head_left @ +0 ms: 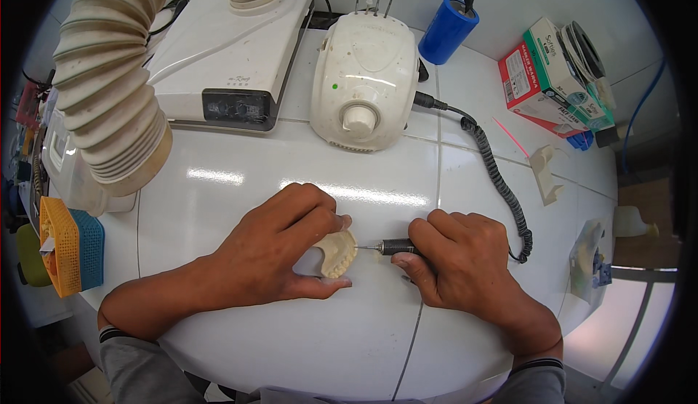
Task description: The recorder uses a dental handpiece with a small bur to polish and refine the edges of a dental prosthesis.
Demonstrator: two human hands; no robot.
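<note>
Head view: a dental cast [339,253], cream and horseshoe-shaped, is sitting between the two hands, above or on the white bench [276,349]; its underside is hidden, so whether it is resting there cannot be told. The left hand [280,248] is gripping it, thumb at the near end and bent fingers at the far end, with the tooth row facing right. The right hand [462,262] is closing around a dark handpiece [398,247], fingers wrapped and thumb below, and is pointing its thin bur [368,247] at the cast's outer edge; tip and edge are appearing to meet, though the view is too small to be certain. A coiled cord [494,179] is running from the control box [363,77] toward the right hand. Judging by its look, the cast is probably behaving as a light, stiff, brittle piece, its dry surface giving fair friction but perhaps turning slippery with dust. The thicker base is likely offering the safest hold, the small teeth being more prone to chipping.
</note>
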